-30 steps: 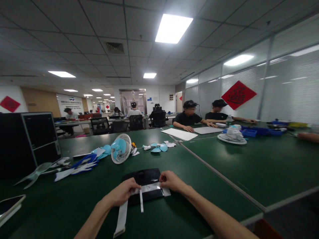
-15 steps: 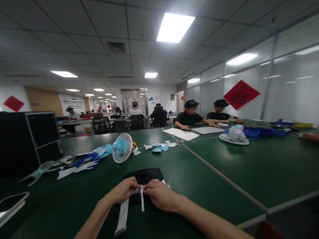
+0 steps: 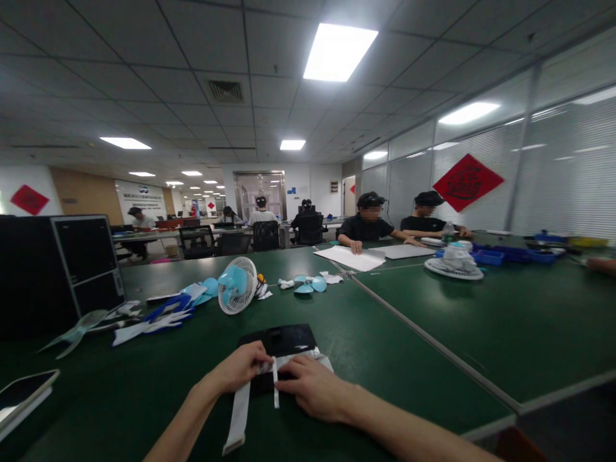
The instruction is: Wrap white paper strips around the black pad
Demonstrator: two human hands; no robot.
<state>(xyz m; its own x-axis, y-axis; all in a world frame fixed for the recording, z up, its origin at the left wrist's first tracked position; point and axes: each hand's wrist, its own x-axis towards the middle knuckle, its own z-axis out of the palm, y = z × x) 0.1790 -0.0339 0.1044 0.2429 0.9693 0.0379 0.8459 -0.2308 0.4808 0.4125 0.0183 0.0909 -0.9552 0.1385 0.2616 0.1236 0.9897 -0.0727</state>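
Observation:
In front of me on the green table lies a flat black object (image 3: pixel 298 337), its kind unclear. Whitish material crosses it, partly hidden under my hands. A narrow white strip (image 3: pixel 276 391) stands out in the middle, and a wider white strap (image 3: pixel 237 420) hangs toward me at the left. My left hand (image 3: pixel 246 366) is closed, fingertips pinching the narrow strip near its top. My right hand (image 3: pixel 312 386) lies over the whitish material, its thumb and forefinger apart, their tips at the strip's right side.
A white fan cage with blue blades (image 3: pixel 238 285), gloves (image 3: pixel 161 317) and loose blue blades (image 3: pixel 310 284) lie beyond. A black computer case (image 3: pixel 89 263) and a phone (image 3: pixel 29 394) are at left. A co-worker (image 3: pixel 368 224) handles white boards (image 3: pixel 349 258) across the table.
My right hand has shifted slightly down and its thumb and forefinger have spread apart beside the strip. My left hand has stayed almost in place. The co-worker's hand has moved onto the board.

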